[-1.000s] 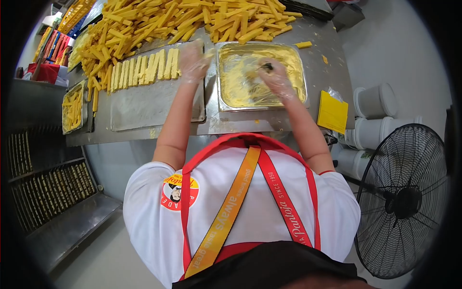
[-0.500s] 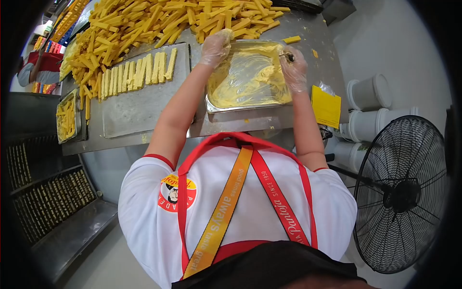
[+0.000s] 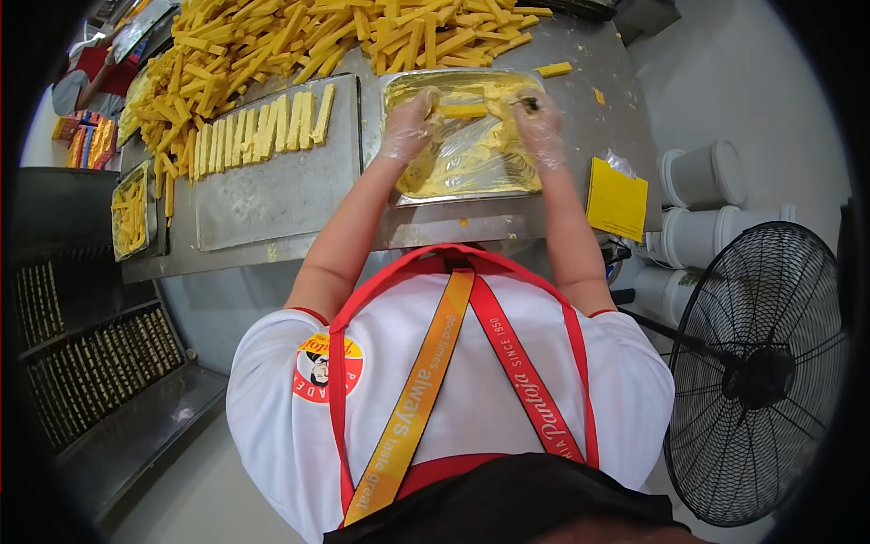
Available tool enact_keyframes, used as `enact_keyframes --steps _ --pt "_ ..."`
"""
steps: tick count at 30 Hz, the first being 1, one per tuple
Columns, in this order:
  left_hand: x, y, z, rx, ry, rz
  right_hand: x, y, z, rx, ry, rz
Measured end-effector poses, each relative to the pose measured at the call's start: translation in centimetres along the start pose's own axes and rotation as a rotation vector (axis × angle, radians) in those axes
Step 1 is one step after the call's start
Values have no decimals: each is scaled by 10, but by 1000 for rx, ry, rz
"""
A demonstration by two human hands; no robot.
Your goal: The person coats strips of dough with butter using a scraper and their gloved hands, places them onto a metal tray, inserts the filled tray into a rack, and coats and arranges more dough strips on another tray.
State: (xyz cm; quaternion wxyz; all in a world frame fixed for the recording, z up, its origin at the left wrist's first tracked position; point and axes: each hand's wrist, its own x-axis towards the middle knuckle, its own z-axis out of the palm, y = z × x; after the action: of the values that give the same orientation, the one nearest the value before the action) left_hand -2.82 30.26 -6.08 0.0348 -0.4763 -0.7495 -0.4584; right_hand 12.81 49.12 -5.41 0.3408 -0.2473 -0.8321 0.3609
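Observation:
My left hand (image 3: 410, 125), in a clear plastic glove, is closed on the end of a yellow cake stick (image 3: 464, 111). The stick lies level over a metal tray (image 3: 471, 196) smeared with pale yellow cream (image 3: 471, 163). At the tray's right side, my gloved right hand (image 3: 541, 131) grips a dark-handled tool (image 3: 529, 104); its working end is hidden by the hand and cream. To the left, a flat baking sheet (image 3: 272, 208) bears a row of cream-coated sticks (image 3: 263, 127).
A big heap of plain sticks (image 3: 299, 32) covers the back of the steel table (image 3: 598, 118). A small tray (image 3: 131, 213) of sticks stands at the left edge. A yellow card (image 3: 616, 199), white buckets (image 3: 702, 172) and a fan (image 3: 757, 376) are to the right. Another person (image 3: 91, 82) is far left.
My left hand has moved from the heap's edge down over the tray, bringing a cake stick. My right hand has shifted slightly left with its tool.

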Motion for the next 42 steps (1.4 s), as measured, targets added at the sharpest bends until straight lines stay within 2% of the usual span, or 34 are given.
enact_keyframes --steps 1,4,7,9,11,13,16,19,22,23,26,27,29,33,35,39,42 --pt "0 -5 6 1 11 26 1 -13 8 92 -61 -44" --pt "1 -9 11 61 25 95 -13 -57 11 42 -194 -248" --pt "-4 -22 15 92 -26 88 -20 -73 0 488 -235 -12" --pt "-6 -25 14 102 -39 114 -9 -22 8 643 -207 85" --pt "-7 -25 13 115 -9 188 1 -17 -1 697 -147 246" --pt "-10 -25 15 78 9 164 12 -19 -14 648 -58 472" --pt "-11 -29 18 45 23 137 24 2 -10 158 -157 302" --pt "-10 -29 18 63 -12 110 8 -49 -7 852 -167 307" --pt "-12 -22 14 104 9 171 12 -14 3 861 -171 207" --pt "-11 -18 10 119 31 208 16 -9 -2 767 -156 307" --pt "-12 -3 7 71 13 -7 22 -13 -20 642 -85 508" --pt "-10 -2 7 64 26 -25 26 8 -17 507 -140 452" --pt "-11 -1 7 50 43 -69 19 -3 -9 556 -108 293" --pt "-8 8 2 -175 -51 -461 -2 -29 4 799 -94 119" --pt "-5 16 -2 -219 -93 -652 2 -3 9 496 -101 47" --pt "-4 7 0 -209 -132 -672 3 3 10 51 -75 -92" --pt "-6 1 4 -169 -122 -660 -13 -26 10 346 -143 -152"
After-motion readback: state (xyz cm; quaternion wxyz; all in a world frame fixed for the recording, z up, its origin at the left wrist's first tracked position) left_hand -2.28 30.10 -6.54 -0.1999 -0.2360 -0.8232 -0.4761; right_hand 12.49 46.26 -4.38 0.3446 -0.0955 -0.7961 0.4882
